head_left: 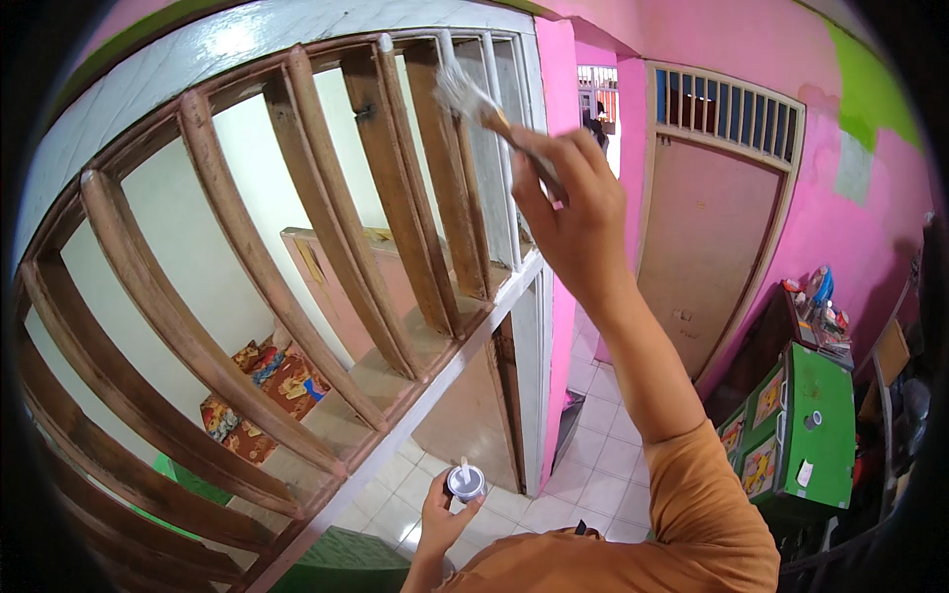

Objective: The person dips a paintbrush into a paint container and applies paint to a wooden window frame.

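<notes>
My right hand (pixel 578 203), raised high, is closed round the handle of a paintbrush (pixel 473 97). Its bristles, coated whitish, are close to the upper end of the slats; whether they touch cannot be told. Low in front of my body, my left hand (pixel 441 522) grips a small paint can (pixel 467 482) holding pale grey paint, with a light streak or stick at its far rim. Brown wooden slats (pixel 311 198) stand in a row in a transom frame. Toward the right end, slats (pixel 499 148) are light grey, like the top beam (pixel 227 44).
Behind the slats lie a pale-walled room and a patterned cloth (pixel 277 390). A pink wall (pixel 712 40) and a closed brown door (pixel 707 227) stand to the right. A green cabinet (pixel 822 425) with things beside it is at lower right, above white floor tiles (pixel 593 450).
</notes>
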The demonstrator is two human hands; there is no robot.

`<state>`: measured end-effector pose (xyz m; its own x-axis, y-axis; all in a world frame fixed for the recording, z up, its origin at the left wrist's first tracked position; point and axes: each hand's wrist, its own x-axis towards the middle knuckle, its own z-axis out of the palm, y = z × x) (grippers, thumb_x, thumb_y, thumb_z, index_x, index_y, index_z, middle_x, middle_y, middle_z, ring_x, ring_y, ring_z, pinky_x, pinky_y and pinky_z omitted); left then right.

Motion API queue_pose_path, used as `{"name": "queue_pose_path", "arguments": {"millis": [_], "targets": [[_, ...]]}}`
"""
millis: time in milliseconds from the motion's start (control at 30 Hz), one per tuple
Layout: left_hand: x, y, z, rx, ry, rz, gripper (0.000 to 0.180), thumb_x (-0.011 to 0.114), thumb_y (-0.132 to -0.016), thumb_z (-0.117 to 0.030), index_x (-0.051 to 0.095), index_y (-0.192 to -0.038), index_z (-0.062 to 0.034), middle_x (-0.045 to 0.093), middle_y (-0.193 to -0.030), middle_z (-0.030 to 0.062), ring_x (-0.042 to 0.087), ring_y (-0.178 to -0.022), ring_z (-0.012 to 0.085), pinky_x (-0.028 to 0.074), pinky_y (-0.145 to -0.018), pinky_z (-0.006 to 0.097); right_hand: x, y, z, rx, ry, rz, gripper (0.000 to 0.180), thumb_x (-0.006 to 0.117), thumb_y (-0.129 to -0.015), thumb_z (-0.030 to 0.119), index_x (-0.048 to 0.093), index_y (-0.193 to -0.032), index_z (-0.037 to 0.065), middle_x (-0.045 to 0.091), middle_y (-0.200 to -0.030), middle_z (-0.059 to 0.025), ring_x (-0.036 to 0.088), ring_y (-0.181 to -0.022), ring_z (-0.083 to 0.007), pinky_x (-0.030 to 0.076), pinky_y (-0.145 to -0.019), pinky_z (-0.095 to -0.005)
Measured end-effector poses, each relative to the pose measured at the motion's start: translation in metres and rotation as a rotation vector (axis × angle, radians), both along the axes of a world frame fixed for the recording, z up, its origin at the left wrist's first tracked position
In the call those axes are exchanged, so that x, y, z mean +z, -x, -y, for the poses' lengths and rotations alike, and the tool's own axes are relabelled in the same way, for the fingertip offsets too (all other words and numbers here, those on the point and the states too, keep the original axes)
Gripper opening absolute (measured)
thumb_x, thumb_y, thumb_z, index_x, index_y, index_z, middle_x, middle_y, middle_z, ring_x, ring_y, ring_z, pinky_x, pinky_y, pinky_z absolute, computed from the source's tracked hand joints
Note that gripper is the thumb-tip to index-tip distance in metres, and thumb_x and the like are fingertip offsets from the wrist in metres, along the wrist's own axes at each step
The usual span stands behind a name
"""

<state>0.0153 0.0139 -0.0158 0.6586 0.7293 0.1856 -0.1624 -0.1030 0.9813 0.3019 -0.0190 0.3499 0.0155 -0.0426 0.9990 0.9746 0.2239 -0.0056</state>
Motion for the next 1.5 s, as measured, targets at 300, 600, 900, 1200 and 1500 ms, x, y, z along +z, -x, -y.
{"name": "queue_pose_path", "arguments": {"millis": [300, 600, 900, 1200, 1500], "targets": [[-0.008, 0.007, -0.001, 0.009, -0.002, 0.002, 0.065, 0.082, -0.083, 0.000, 0.047, -0.137, 0.0060, 0.062, -0.123, 0.0119, 0.062, -0.114, 0.0184, 0.050, -0.099, 0.032, -0.027, 0.012, 0.029, 0.015, 0.039, -0.091, 0.029, 0.070, -0.088, -0.006, 0.068, -0.116, 0.002, 0.056, -0.083, -0.0093, 0.060, -0.063, -0.0192, 0.049, -0.058, -0.0324], [0.003, 0.006, 0.002, 0.010, 0.014, 0.010, 0.065, 0.081, -0.083, 0.001, 0.046, -0.138, 0.0064, 0.061, -0.124, 0.0121, 0.062, -0.113, 0.0180, 0.051, -0.098, 0.031, -0.057, 0.005, 0.020, 0.048, 0.204, -0.092, 0.028, 0.069, -0.090, -0.005, 0.067, -0.117, 0.003, 0.055, -0.086, -0.0120, 0.061, -0.069, -0.0243, 0.050, -0.061, -0.0349], [-0.003, 0.010, -0.002, 0.002, 0.043, 0.002, 0.065, 0.081, -0.084, 0.001, 0.046, -0.138, 0.0065, 0.062, -0.123, 0.0116, 0.062, -0.114, 0.0175, 0.050, -0.099, 0.032, -0.022, 0.009, 0.022, 0.150, -0.031, -0.192, 0.022, 0.067, -0.096, -0.002, 0.070, -0.118, -0.002, 0.059, -0.085, -0.0032, 0.053, -0.071, -0.0071, 0.040, -0.059, -0.0214], [-0.005, 0.014, 0.001, 0.046, 0.016, 0.009, 0.067, 0.081, -0.084, 0.001, 0.045, -0.139, 0.0070, 0.060, -0.126, 0.0137, 0.062, -0.116, 0.0195, 0.050, -0.101, 0.033, -0.073, 0.007, 0.027, 0.069, 0.161, -0.118, 0.024, 0.069, -0.090, -0.004, 0.070, -0.112, 0.005, 0.057, -0.083, -0.0078, 0.056, -0.066, -0.0183, 0.046, -0.058, -0.0313], [-0.005, 0.022, -0.004, 0.058, 0.017, 0.003, 0.068, 0.081, -0.083, 0.001, 0.044, -0.140, 0.0072, 0.061, -0.126, 0.0142, 0.062, -0.116, 0.0199, 0.051, -0.100, 0.033, -0.046, 0.006, 0.086, 0.132, 0.376, -0.493, 0.013, 0.067, -0.089, 0.001, 0.073, -0.101, -0.002, 0.068, -0.080, -0.0088, 0.067, -0.068, -0.0105, 0.051, -0.063, -0.0251]]}}
